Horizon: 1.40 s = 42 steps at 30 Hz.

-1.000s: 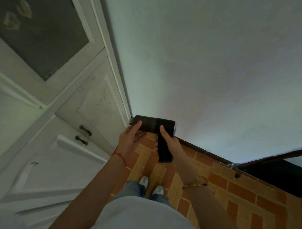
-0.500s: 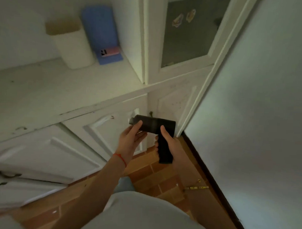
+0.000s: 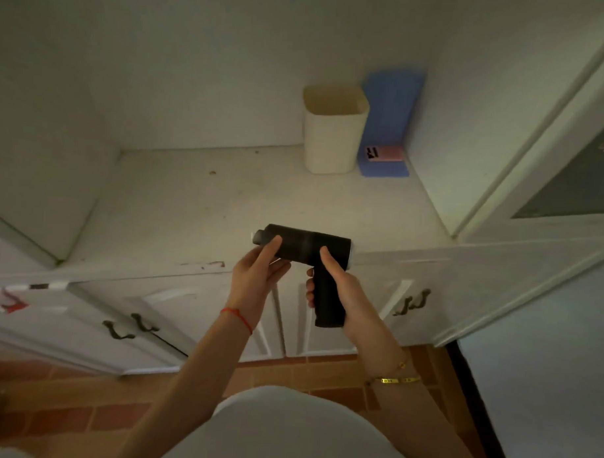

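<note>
Matt black plastic tool (image 3: 303,246) (smooth casing)

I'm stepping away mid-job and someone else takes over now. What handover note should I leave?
Right-hand grip: curled round the handle of the black handheld device.
Left-hand grip: pinches the barrel near its nozzle end, thumb on top.
Device: held over the front edge of the white counter, not resting on it. Cream bin and blue box stand at the back.
Done: device in both hands.
Left: probably use it on the counter or set it down; neither begun.
</note>
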Each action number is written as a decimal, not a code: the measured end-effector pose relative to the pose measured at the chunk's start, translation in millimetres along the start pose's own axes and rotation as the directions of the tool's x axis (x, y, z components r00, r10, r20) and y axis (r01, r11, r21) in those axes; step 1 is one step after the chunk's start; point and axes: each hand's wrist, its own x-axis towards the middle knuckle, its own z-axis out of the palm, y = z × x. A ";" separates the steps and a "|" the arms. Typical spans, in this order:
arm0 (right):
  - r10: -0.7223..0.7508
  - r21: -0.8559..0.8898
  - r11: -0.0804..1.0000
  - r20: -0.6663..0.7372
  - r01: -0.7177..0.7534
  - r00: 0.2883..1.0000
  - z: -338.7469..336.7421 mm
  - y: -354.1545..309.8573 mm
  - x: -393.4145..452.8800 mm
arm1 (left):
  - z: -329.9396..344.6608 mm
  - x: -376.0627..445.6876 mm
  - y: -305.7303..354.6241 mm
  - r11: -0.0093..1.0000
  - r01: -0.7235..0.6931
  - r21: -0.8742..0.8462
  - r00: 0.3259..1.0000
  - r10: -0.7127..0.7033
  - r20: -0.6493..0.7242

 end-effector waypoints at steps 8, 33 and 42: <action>-0.013 -0.072 0.997 0.144 0.023 0.990 141.5 -17.9 54.1 | -104.6 55.0 91.0 0.992 -0.125 -0.022 0.990 0.123 -0.074; -0.255 -0.593 0.728 0.231 0.344 0.939 279.2 -68.8 195.3 | -198.7 208.2 189.5 0.975 -0.137 -0.176 0.963 0.090 -0.254; -0.314 -0.772 0.517 0.230 0.370 0.921 308.9 -72.9 251.7 | -226.2 261.5 193.6 0.997 -0.077 0.016 0.958 0.078 -0.277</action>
